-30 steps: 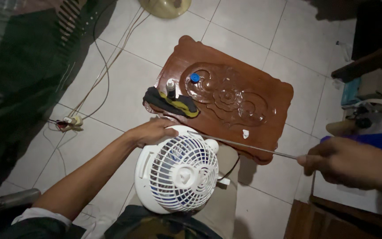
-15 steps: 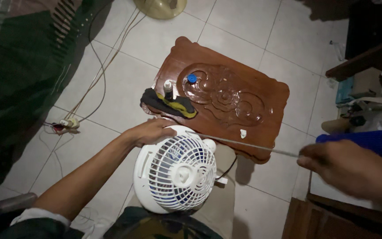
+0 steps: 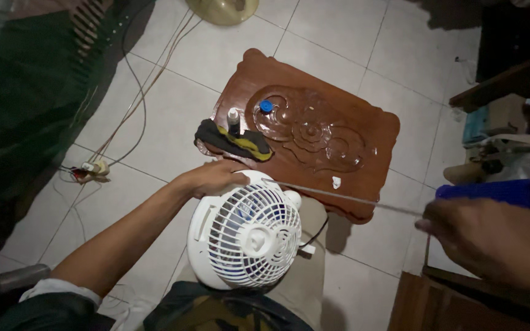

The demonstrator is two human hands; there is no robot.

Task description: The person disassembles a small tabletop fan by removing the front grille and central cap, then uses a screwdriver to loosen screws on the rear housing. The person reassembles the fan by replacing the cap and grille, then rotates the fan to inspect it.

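A small white fan (image 3: 246,230) with a round grille rests on my lap. My left hand (image 3: 213,178) grips the top rim of its housing. My right hand (image 3: 492,242) is at the right edge, close to the camera, fingers pinched on the end of a thin grey rod (image 3: 345,196). The rod runs leftward to the fan's upper rim.
A carved brown wooden low table (image 3: 314,132) stands on the tiled floor beyond the fan, bearing a black-and-yellow cloth (image 3: 234,142), a small white bottle (image 3: 234,117) and a blue cap (image 3: 266,106). A plug and cables (image 3: 93,168) lie left. Wooden furniture (image 3: 498,86) stands at right.
The view has shifted slightly. My right hand has drawn a little further right and nearer the camera with the rod. My left hand stays on the fan's rim.
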